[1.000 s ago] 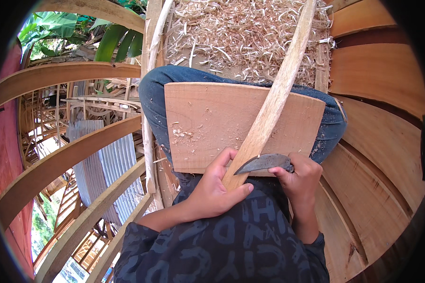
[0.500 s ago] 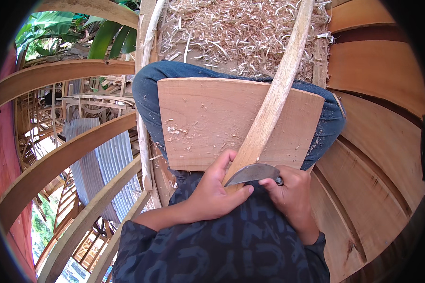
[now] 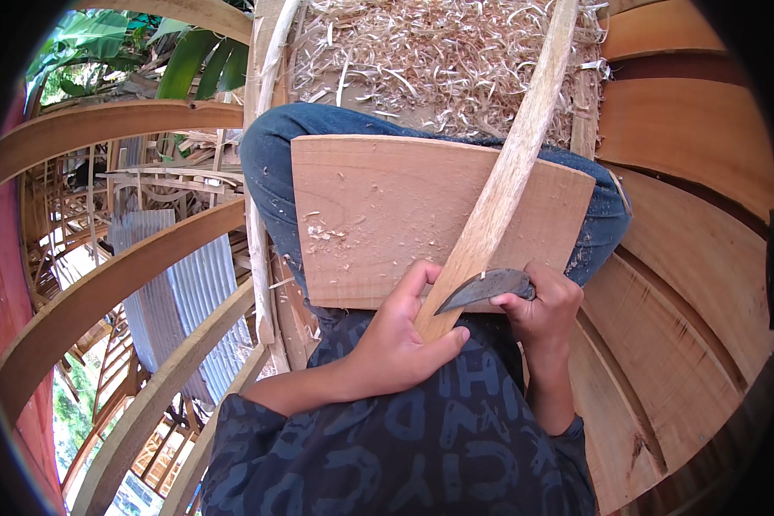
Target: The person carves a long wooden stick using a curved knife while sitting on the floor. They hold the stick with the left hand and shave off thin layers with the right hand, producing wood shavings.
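Observation:
A long pale wooden strip (image 3: 506,185) slants from my lap up toward the far right, lying across a flat wooden board (image 3: 378,215) on my thighs. Its near end is gripped in my left hand (image 3: 396,340), thumb on one side and fingers on the other. My right hand (image 3: 543,310) is closed round the handle of a curved knife (image 3: 490,288), most of the handle hidden by the fingers. The dark blade rests across the strip just beyond my left hand, its tip pointing left. Small wood chips (image 3: 322,232) lie on the board's left side.
A heap of curled wood shavings (image 3: 439,69) covers the floor beyond my knees. Curved wooden ribs (image 3: 120,267) rise at the left, with grey corrugated sheets (image 3: 181,292) visible between them. Overlapping planks (image 3: 679,284) form a wall at the right.
The knife and my right hand have moved up and away from me along the strip. My left hand keeps its grip at the near end.

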`<action>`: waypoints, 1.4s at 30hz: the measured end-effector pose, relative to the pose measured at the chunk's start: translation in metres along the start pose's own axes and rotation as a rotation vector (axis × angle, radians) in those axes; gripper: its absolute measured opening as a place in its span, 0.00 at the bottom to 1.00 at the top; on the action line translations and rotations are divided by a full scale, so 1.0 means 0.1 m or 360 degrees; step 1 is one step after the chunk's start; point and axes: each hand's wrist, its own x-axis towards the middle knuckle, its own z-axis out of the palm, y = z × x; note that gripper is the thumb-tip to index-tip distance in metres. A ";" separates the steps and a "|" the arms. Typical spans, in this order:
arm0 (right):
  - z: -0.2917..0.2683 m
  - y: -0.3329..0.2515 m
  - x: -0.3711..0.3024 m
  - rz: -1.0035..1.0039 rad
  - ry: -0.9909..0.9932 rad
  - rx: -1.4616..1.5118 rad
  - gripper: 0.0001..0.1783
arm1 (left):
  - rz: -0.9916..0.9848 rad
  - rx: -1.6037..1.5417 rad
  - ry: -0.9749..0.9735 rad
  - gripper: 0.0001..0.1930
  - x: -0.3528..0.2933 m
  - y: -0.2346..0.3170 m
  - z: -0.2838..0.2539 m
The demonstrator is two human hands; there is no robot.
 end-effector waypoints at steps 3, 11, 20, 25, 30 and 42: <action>-0.03 0.00 0.01 -0.0021 0.0007 -0.0018 0.39 | -0.0034 -0.0126 0.0067 0.19 -0.02 0.13 0.06; -0.69 0.82 -0.19 0.0881 0.0204 0.0069 0.36 | -0.0047 0.0100 0.0011 0.21 -0.22 0.11 -0.08; -0.09 -0.21 -0.05 0.0062 -0.0208 0.0084 0.37 | 0.0045 0.0089 0.0071 0.19 -0.09 0.10 0.02; -0.08 -0.04 0.06 -0.0042 -0.0025 -0.0102 0.39 | -0.0002 -0.0042 0.0075 0.18 -0.09 0.12 0.04; -0.15 0.26 0.12 0.0400 0.0109 -0.0137 0.38 | -0.0229 -0.0308 0.0014 0.19 -0.18 0.16 -0.01; -0.11 -0.31 -0.14 0.0033 -0.0214 0.0266 0.38 | -0.0138 -0.0279 0.0047 0.21 -0.21 0.10 0.08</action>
